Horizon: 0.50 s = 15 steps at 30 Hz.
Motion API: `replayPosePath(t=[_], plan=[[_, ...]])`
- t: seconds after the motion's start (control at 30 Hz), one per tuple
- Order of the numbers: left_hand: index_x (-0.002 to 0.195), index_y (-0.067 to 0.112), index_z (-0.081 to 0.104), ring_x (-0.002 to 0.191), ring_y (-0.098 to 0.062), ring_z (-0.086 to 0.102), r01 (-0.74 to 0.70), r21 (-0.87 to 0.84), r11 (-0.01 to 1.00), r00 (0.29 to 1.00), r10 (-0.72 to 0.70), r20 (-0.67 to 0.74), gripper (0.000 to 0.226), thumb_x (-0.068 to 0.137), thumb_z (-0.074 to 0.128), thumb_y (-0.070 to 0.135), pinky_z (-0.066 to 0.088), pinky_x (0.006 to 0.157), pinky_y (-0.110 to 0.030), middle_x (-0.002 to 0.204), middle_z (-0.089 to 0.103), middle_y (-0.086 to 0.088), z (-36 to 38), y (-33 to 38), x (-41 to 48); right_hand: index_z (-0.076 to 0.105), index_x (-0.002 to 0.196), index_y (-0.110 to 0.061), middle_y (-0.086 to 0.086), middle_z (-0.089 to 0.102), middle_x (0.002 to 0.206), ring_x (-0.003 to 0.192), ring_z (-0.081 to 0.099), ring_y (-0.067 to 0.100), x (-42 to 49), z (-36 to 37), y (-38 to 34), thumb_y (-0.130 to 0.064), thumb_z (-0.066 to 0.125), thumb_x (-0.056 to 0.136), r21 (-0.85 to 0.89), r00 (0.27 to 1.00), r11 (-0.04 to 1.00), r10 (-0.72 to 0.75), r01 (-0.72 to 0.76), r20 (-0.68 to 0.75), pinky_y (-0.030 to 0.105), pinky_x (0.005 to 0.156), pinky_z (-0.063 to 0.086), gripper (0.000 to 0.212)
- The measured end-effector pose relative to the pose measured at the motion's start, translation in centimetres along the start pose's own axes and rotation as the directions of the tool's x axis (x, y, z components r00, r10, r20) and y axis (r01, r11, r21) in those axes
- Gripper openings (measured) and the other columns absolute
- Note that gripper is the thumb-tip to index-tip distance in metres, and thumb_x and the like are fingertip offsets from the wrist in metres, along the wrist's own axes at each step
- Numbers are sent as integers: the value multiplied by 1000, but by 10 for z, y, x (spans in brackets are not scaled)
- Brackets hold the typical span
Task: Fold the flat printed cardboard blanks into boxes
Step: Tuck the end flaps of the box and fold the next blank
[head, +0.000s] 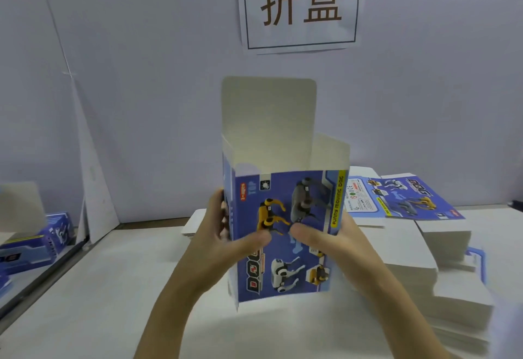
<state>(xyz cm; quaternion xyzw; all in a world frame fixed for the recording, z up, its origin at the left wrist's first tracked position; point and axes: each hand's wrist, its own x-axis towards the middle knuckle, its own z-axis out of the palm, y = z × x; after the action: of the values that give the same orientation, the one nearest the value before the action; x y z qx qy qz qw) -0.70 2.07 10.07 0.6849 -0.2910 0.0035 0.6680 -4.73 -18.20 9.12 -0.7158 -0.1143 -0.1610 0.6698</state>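
Blue box point(285, 234), gripped by both hands

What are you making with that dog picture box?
A person is folding a printed cardboard box. The left hand and right hand hold its sides, thumbs on the front. Its top flap stands open. More flat blanks wait in a stack on the right.

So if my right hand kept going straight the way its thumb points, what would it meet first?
Probably the left hand's thumb. The right hand's thumb lies across the box's printed front pointing left, with only a small gap between the two thumb tips.
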Motion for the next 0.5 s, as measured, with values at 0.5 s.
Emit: replayPosePath(t=[0.5], plan=[[123,34,44,90,-13,72,80,-75,994,995,-75,68,81,50,74,54,55,61,-17,102,73,13,-10,-2,-11,16,142,-62,-46,35,134,120,42,-21,-12,2,-15,-46,68,72,-132,962,953,-273,274,29,1,84,41,89]])
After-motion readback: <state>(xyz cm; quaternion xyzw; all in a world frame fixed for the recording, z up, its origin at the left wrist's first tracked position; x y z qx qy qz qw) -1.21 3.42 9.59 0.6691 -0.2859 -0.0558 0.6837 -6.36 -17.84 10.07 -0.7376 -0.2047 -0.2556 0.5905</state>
